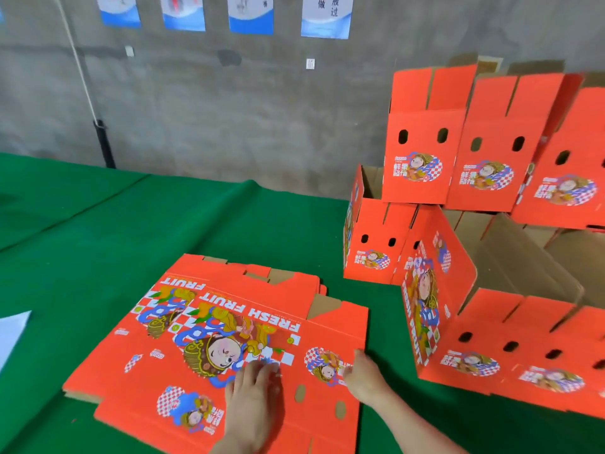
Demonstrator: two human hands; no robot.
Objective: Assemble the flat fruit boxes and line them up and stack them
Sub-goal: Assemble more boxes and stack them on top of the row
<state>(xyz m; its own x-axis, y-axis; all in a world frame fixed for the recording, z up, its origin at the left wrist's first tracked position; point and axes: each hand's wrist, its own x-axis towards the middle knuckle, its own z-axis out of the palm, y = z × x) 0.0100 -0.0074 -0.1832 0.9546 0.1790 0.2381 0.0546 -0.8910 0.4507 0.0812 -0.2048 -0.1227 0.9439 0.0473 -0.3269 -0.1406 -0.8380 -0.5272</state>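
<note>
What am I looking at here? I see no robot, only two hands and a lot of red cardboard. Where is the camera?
There is no machine here. A person works with bare hands, and the single picture comes from a wide-angle camera worn on the head, looking forward and down. The left hand lies flat on the top flat box of a small pile of unfolded red fruit boxes on the green cloth. The right hand is at that box's right edge; whether it grips the edge is unclear. To the right stand the assembled boxes, tops open, an upper row stacked on a lower one. A white sheet lies at the left edge of the picture. Posters hang on the grey wall behind.
</note>
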